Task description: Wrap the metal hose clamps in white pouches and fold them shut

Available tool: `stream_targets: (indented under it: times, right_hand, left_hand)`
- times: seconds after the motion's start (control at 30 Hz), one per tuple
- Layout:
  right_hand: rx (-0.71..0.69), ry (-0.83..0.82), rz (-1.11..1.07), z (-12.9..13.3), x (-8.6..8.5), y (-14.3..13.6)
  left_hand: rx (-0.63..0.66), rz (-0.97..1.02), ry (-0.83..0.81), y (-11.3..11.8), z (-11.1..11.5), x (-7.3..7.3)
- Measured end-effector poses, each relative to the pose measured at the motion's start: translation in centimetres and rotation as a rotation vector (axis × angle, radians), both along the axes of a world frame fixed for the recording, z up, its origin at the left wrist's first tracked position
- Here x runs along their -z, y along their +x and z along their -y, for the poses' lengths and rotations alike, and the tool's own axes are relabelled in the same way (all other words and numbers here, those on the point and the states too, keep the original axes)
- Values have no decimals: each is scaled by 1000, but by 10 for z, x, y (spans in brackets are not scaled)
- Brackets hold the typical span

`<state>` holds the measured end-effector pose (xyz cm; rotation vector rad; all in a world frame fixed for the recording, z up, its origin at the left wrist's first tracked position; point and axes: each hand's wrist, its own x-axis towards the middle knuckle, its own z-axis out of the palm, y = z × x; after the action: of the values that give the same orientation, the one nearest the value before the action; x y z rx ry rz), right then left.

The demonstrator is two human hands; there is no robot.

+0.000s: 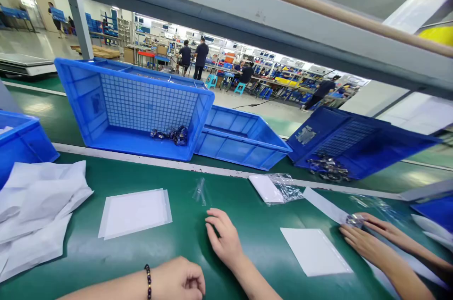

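Observation:
My left hand (184, 277), below a dark beaded bracelet (147, 281), is at the bottom edge with its fingers curled in; nothing shows in it. To its right, my right hand (223, 238) hovers at or rests on the green table (141, 255), fingers loosely bent and apart, holding nothing. Small clear plastic pieces (200, 191) lie just beyond it. Left of these is a stack of white, translucent-edged sheets (136, 212). Another white sheet stack (314, 251) lies to the right, and a white packet (266, 188) beside clear bags (286, 187) lies further back.
Tilted blue crates (148, 146) (382, 149) hold metal parts (180, 135) (329, 168). A blue bin (244, 149) stands between them. White pouches (38, 210) are piled left. At right, another person's hands (368, 238) hold a metal part (354, 220) over a white strip.

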<state>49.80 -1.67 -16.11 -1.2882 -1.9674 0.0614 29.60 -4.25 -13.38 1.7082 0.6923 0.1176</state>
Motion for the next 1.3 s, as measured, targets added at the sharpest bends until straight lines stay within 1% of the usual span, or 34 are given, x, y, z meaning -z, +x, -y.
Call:
stream_targets:
  times: [0.07, 0.1, 0.13, 0.2, 0.23, 0.27, 0.3, 0.4, 0.47, 0.53, 0.63, 0.7, 0.77, 0.87, 0.97, 1.07, 1.17, 1.23, 1.3]
  right_hand:
    - [-119, 41, 143, -22, -15, -21]
    - [-150, 47, 208, -38, -24, -33]
    - [-150, 30, 271, -57, -34, -45]
    - [-101, -69, 399, -102, -53, -70]
    - [-48, -165, 451, -126, -61, -82]
    - [36, -279, 475, -150, -67, -92]
    - [89, -321, 471, -173, -72, -101]
    - [214, -400, 442, -232, -77, -117]
    - [285, -451, 419, -259, -75, -121]
    - [340, -500, 402, -277, -71, -122]
    - [391, -555, 386, -292, -66, -123]
    - [397, -576, 383, -296, -66, -124]
    - [387, -587, 384, -296, -67, -124]
    - [363, -577, 390, -287, -70, -124]
    - [317, -549, 402, -268, -71, -121]
    - [252, -528, 413, -241, -72, -112]
    - [183, -505, 404, -206, -74, -98]
    - [138, -486, 389, -174, -76, -86]
    - [87, -461, 374, -135, -77, -75]
  left_hand:
    - [-28, 43, -100, -1, -5, 2]
    - [-25, 58, -134, -1, -7, 3]
    - [-15, 68, -159, -1, -10, 4]
    - [-1, 83, -198, -1, -14, 7]
    - [-2, 89, -214, -2, -16, 8]
    - [-9, 97, -225, -2, -19, 10]
    - [-15, 107, -234, -2, -21, 12]
    - [-14, 125, -248, -4, -28, 19]
    - [8, 132, -247, -3, -32, 25]
    - [35, 153, -231, -2, -35, 34]
    - [71, 199, -205, 2, -36, 49]
    - [80, 224, -202, 3, -37, 55]
    - [64, 227, -209, 3, -36, 55]
    - [12, 197, -271, 1, -35, 45]
    - [-62, 172, -355, 1, -32, 33]
    - [-105, 157, -435, 2, -31, 26]
    - [-149, 220, -591, 2, -33, 23]
    - [-256, 320, -662, 1, -36, 19]
    - [-416, 441, -691, -1, -40, 13]
